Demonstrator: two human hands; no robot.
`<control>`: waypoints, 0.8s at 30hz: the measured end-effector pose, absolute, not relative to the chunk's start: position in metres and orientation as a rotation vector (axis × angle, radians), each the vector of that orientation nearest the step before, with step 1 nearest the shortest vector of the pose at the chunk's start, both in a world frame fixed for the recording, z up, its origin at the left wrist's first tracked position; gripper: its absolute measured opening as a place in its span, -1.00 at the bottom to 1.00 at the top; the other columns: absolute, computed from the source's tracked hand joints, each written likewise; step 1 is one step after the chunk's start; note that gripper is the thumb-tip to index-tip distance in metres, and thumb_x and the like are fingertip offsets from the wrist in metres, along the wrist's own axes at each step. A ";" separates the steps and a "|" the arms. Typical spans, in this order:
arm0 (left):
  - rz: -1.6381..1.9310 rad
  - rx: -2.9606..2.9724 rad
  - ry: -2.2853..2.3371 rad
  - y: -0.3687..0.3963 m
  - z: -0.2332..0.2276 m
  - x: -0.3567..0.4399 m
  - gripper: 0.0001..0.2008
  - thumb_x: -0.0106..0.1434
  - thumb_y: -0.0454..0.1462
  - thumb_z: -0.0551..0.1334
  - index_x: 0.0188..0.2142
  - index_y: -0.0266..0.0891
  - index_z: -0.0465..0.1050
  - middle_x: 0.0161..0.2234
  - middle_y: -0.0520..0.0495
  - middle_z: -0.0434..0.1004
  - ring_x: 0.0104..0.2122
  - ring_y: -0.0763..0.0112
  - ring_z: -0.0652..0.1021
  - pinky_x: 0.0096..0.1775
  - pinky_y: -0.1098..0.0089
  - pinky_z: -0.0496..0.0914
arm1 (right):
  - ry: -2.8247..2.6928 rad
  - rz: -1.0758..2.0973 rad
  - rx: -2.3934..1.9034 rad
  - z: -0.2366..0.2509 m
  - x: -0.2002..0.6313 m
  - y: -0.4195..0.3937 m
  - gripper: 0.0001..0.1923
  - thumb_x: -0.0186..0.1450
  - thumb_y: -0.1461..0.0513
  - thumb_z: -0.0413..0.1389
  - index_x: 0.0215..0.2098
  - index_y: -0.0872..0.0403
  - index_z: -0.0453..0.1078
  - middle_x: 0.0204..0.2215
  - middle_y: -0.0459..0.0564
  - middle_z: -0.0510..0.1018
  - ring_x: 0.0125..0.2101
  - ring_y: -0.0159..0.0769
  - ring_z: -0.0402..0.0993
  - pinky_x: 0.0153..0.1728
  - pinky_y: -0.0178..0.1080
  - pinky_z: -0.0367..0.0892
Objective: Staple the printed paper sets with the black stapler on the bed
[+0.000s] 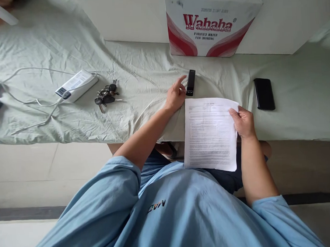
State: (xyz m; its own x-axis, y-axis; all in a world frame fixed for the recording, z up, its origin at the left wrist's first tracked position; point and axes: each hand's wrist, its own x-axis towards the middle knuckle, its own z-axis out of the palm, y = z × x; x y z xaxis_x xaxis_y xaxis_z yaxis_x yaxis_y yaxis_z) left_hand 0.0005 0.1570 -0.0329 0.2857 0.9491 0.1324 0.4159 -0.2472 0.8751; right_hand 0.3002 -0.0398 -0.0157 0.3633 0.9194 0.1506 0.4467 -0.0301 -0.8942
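Note:
My right hand (244,122) pinches the upper right edge of a printed paper sheet (210,136), thumb on top. The sheet hangs over the table's front edge above my lap; I cannot tell whether it is a single page. A small black stapler (191,81) lies lengthwise on the cloth just beyond the sheet's top edge. My left hand (176,95) is beside the stapler's left side, index finger stretched toward it and the other fingers loosely bent. The fingertips are at or very near the stapler; whether they touch it is unclear.
A bunch of keys (107,95) and a white power bank (77,85) with a cable lie to the left on the cloth-covered table (145,62). A black phone (264,94) lies right. A Wahaha carton (212,23) stands behind. A blurred white object (3,14) shows top left.

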 end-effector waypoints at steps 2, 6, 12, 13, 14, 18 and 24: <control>0.973 1.644 1.248 0.158 -0.036 -0.001 -0.63 0.62 -0.13 0.29 0.31 -0.11 0.63 -0.09 -0.10 0.76 -0.28 0.33 0.59 -0.05 0.25 0.54 | -1.143 0.573 -1.561 -0.019 0.302 -0.041 -0.37 0.36 -0.39 0.40 -0.09 -0.05 0.77 -0.23 -0.02 0.82 -0.11 -0.01 0.78 0.04 0.00 0.66; 0.969 1.386 1.040 0.141 -0.032 -0.008 -0.43 0.63 0.26 0.25 -0.12 -0.16 0.67 -0.28 -0.12 0.72 -0.44 0.42 0.53 -0.35 0.35 0.40 | -0.982 0.499 -1.360 -0.026 0.308 -0.025 -0.43 0.33 -0.32 0.48 -0.10 -0.05 0.78 -0.15 -0.01 0.86 -0.07 -0.01 0.83 0.10 0.05 0.74; 0.799 1.292 0.743 0.101 -0.026 -0.015 -0.21 0.34 0.51 0.41 -0.36 -0.18 0.66 -0.44 -0.11 0.66 -0.45 0.32 0.65 -0.46 0.33 0.45 | -0.973 0.487 -1.280 -0.031 0.309 0.016 -0.46 0.32 -0.31 0.52 -0.14 -0.06 0.75 -0.19 -0.05 0.82 -0.03 -0.03 0.83 0.13 0.04 0.76; 0.801 1.305 0.732 0.098 -0.028 -0.015 -0.25 0.29 0.47 0.49 -0.37 -0.17 0.66 -0.45 -0.09 0.66 -0.43 0.29 0.68 -0.42 0.31 0.51 | -0.974 0.509 -1.273 -0.032 0.306 0.022 -0.45 0.31 -0.31 0.52 -0.15 -0.06 0.74 -0.21 -0.06 0.81 -0.03 -0.02 0.83 0.12 0.05 0.76; 0.821 1.312 0.732 0.096 -0.030 -0.015 -0.29 0.25 0.43 0.56 -0.37 -0.17 0.66 -0.45 -0.08 0.67 -0.40 0.26 0.71 -0.38 0.30 0.56 | -0.969 0.539 -1.260 -0.035 0.303 0.027 -0.43 0.30 -0.32 0.52 -0.15 -0.06 0.73 -0.22 -0.07 0.80 -0.03 -0.02 0.83 0.10 0.05 0.77; 0.974 1.252 0.795 0.089 -0.039 -0.015 -0.39 0.23 0.32 0.65 -0.26 -0.16 0.73 -0.37 -0.07 0.76 -0.32 0.21 0.76 -0.30 0.27 0.62 | -0.908 0.632 -1.188 -0.047 0.295 0.033 -0.38 0.22 -0.35 0.56 -0.12 -0.08 0.68 -0.19 -0.07 0.80 -0.03 -0.05 0.81 0.09 0.05 0.77; 1.047 1.168 0.901 0.082 -0.039 -0.020 -0.39 0.18 0.28 0.70 -0.16 -0.16 0.76 -0.27 -0.08 0.82 -0.24 0.15 0.80 -0.20 0.24 0.66 | -0.889 0.635 -1.217 -0.053 0.293 0.023 -0.34 0.05 -0.25 0.70 -0.19 -0.06 0.62 -0.23 -0.10 0.76 -0.06 -0.06 0.79 0.07 0.06 0.76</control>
State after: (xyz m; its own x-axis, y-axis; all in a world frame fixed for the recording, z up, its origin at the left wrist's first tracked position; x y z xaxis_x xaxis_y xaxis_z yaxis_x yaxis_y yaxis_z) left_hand -0.0198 0.0815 -0.0389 0.2797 0.9598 -0.0223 -0.1653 0.0710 0.9837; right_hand 0.2930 0.0231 -0.0530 0.5252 0.8180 0.2345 0.0432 0.2496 -0.9674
